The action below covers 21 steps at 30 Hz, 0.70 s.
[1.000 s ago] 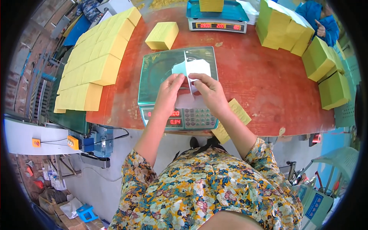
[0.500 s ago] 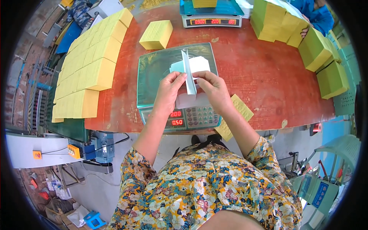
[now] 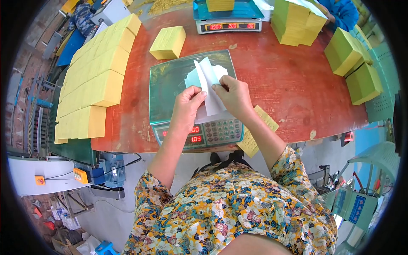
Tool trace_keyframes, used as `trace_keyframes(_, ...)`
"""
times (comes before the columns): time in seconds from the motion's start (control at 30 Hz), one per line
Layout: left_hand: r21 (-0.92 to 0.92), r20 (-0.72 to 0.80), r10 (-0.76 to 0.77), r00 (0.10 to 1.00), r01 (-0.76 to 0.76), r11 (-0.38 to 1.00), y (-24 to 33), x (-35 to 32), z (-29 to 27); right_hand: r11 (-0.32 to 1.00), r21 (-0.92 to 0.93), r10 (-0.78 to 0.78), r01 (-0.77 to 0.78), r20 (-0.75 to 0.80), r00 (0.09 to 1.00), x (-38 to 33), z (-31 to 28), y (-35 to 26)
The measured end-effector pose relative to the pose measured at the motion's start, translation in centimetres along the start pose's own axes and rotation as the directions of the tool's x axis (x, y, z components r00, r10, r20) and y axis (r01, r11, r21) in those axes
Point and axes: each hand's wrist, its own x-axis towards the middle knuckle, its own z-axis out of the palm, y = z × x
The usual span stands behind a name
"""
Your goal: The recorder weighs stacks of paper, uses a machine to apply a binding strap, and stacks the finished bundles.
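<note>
Over the near digital scale (image 3: 163, 100), a folded sheet of white paper (image 3: 212, 102) stands between my hands, its two leaves spread apart at the top. My left hand (image 3: 186, 108) pinches the left leaf between thumb and fingers. At the right leaf, my right hand (image 3: 235, 97) is closed on the paper's edge with thumb and fingertips. Behind the sheet, a small pile of white and pale-green paper (image 3: 192, 79) rests on the scale's pan. Red digits glow on the panel, partly covered by my left forearm.
Stacked yellow paper blocks (image 3: 91, 87) line the table's left. One block (image 3: 168, 43) lies behind the scale; a yellow sheet (image 3: 265, 121) lies by my right forearm. At the back stand a second scale (image 3: 229, 26) and more yellow stacks (image 3: 293, 25). A person's blue sleeve (image 3: 342, 12) shows far right.
The paper's leaves have parted, and my right hand now grips the right leaf higher up. The scale's lower readout has changed. The co-worker's hand has gone from the yellow stack.
</note>
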Motion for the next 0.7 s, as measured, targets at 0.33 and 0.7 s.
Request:
trace_keyframes(0.33,0.272,0.039,0.246,0.968,-0.247,0.930,3.0,-2.3,3.7,0.935,0.074,-0.323,0.347,-0.231,0.918,-4.3,-2.9,-2.5)
trace_keyframes(0.7,0.462,0.766,0.173,0.619,-0.718,0.521,-1.3,-1.6,18.9,0.815,-0.286,0.245,-0.503,-0.616,0.748,-12.9,-26.3,15.7)
